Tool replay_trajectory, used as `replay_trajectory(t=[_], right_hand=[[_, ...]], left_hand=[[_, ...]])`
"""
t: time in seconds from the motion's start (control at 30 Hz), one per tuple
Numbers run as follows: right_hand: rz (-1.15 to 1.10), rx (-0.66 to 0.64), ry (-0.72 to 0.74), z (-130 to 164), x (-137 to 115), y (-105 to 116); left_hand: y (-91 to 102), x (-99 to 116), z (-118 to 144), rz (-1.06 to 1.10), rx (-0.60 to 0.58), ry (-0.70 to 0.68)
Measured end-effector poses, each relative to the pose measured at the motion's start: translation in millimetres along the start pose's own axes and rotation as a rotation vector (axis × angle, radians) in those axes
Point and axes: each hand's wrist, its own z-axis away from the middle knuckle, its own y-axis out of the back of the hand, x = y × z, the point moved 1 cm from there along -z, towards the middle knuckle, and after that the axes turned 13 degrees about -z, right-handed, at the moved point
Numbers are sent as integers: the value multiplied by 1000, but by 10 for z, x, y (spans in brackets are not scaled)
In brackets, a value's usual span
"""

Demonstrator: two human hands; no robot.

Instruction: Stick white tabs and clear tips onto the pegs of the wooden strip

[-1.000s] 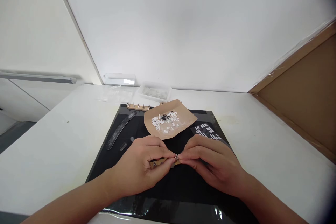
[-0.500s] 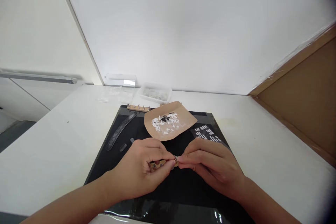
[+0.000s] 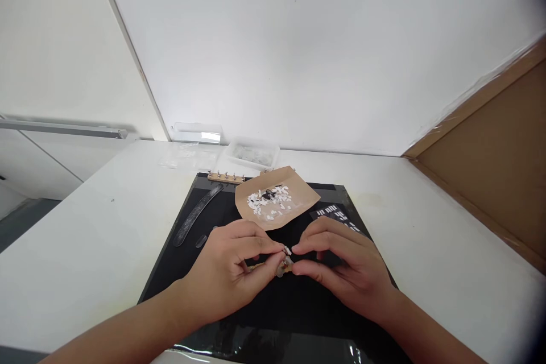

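My left hand (image 3: 232, 273) pinches a small wooden strip (image 3: 268, 265) with metal pegs, holding it just above the black mat (image 3: 298, 307). My right hand (image 3: 341, 267) meets it from the right, its thumb and forefinger closed on the strip's right end, where a tiny white piece (image 3: 288, 251) sits at the fingertips. Behind the hands lies a brown paper sheet (image 3: 277, 199) carrying several small white pieces and a dark bit.
A second wooden strip with pegs (image 3: 226, 177) and a long dark curved tool (image 3: 197, 213) lie on the mat's far left. A card with white marks (image 3: 336, 214) sits at right. A clear plastic tray (image 3: 251, 153) stands behind. A brown board (image 3: 490, 153) leans at right.
The view has tilted slightly. Both hands stay together on the strip; the fingertips have shifted a little, and a small white piece now shows at the strip's right end.
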Motion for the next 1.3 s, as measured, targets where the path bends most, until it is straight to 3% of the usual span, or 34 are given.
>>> replay_trajectory(t=[0.33, 0.6, 0.83, 1.03, 1.3], right_hand=[[-123, 38, -105, -14, 12, -80], [-299, 23, -271, 27, 31, -125], [-276, -11, -308, 4, -16, -164], [-164, -4, -217, 4, -19, -142], [-265, -17, -209, 15, 19, -120]], left_hand=[[-23, -16, 11, -47, 75, -33], [-26, 1, 19, -105, 158, -147], [-25, -14, 31, -137, 130, -226], [-47, -43, 40, -112, 126, -164], [-43, -10, 33, 45, 58, -11]])
